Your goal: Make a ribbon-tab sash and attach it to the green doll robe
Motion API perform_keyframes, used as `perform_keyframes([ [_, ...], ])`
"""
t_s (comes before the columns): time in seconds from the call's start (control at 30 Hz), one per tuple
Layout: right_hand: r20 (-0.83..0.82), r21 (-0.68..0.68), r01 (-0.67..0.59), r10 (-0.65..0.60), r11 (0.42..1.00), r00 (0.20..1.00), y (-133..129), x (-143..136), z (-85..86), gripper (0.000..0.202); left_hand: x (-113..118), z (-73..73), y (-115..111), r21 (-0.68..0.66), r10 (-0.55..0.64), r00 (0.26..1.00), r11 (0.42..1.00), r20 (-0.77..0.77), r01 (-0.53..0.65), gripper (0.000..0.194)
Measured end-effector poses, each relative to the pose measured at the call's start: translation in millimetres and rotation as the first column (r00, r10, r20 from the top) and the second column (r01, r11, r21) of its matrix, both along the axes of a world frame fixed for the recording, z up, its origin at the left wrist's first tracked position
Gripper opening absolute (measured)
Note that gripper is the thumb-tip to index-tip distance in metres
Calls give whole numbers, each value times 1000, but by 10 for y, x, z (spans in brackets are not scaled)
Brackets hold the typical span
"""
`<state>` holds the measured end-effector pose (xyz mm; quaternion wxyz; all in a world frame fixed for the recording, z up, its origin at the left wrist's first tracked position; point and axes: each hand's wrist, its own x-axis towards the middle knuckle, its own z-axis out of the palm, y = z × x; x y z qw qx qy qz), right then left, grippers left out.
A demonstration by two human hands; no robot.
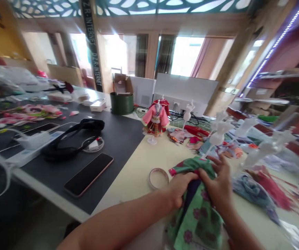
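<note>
A small green doll dress [198, 218] with dark pink flower patterns and a dark strip down its front is between my two hands at the table's near edge. My left hand [182, 189] closes on its upper part, fingers partly hidden in the cloth. With its thumb pressed on the garment near the collar, my right hand [218, 178] grips the other side, its fingers bent around the edge. Just beyond them stands a small white mannequin [217, 135]; whether the dress touches it I cannot tell. A roll of tape [158, 178] lies left of the dress.
A mannequin in a pink robe [156, 119] stands farther back, near a monitor [185, 92]. More white mannequins [266, 147] and loose doll clothes [256, 192] crowd the right. On the dark left tabletop lie a phone [89, 175], a black headset [72, 140] and a power strip [34, 147].
</note>
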<state>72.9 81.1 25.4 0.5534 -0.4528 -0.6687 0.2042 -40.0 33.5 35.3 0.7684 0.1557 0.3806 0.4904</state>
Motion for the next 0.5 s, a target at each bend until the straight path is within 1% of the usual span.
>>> perform_keyframes([
  [0.13,5,-38,-8,8,999,1000,33,-65,-145,76,-80,-81,17,56,40,999,998,-20,-39,7],
  [0.2,2,-49,-14,14,999,1000,29,-65,-190,75,-90,-107,15,81,49,999,996,-24,-47,6],
  [0.37,-34,-53,-20,18,998,999,11,-44,-208,73,-95,-113,-6,103,96,995,990,-33,-92,9],
  [0.5,-57,-49,-44,41,998,998,-2,-35,-207,71,-115,-84,-25,101,99,993,991,-58,-93,13],
])
